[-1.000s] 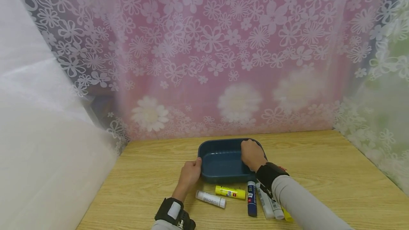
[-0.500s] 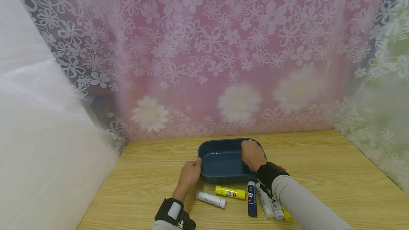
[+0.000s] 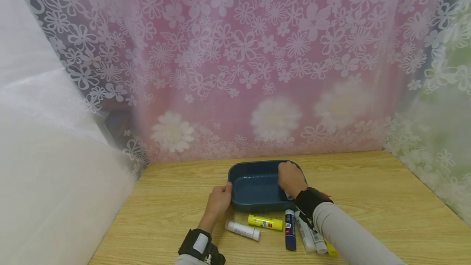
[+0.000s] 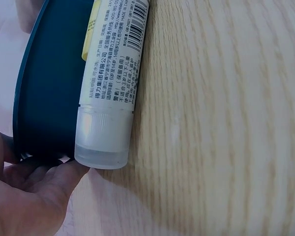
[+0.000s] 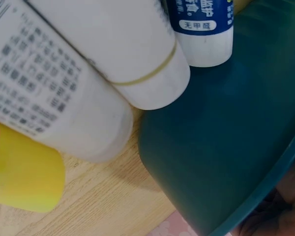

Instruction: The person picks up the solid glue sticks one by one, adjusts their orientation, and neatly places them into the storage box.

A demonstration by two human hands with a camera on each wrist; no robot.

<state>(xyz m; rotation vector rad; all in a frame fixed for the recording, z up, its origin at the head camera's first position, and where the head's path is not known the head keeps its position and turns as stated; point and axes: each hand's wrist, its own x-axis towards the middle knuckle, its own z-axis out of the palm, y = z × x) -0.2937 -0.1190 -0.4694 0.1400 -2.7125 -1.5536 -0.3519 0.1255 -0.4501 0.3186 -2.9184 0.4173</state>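
A dark teal rectangular dish (image 3: 254, 189) sits on the wooden table. My left hand (image 3: 219, 198) grips its left side, thumb at the rim; in the left wrist view the fingers (image 4: 44, 184) reach around the dish's outer wall. My right hand (image 3: 290, 178) is inside the dish at the right end, fingers curled downward. A small whitish object (image 3: 289, 196) shows under its palm; most of it is hidden. In the right wrist view the dish wall hides most of that hand (image 5: 280, 211).
In front of the dish lie a white glue stick (image 3: 243, 230), a yellow one (image 3: 265, 221) and a navy one (image 3: 290, 230). Two whitish tubes (image 3: 305, 232) and another yellow stick (image 3: 330, 248) lie partly under the right forearm. Flowered curtains (image 3: 272, 72) hang behind.
Both hands and the dish stay in place. Slightly more of the whitish object shows under the right palm.
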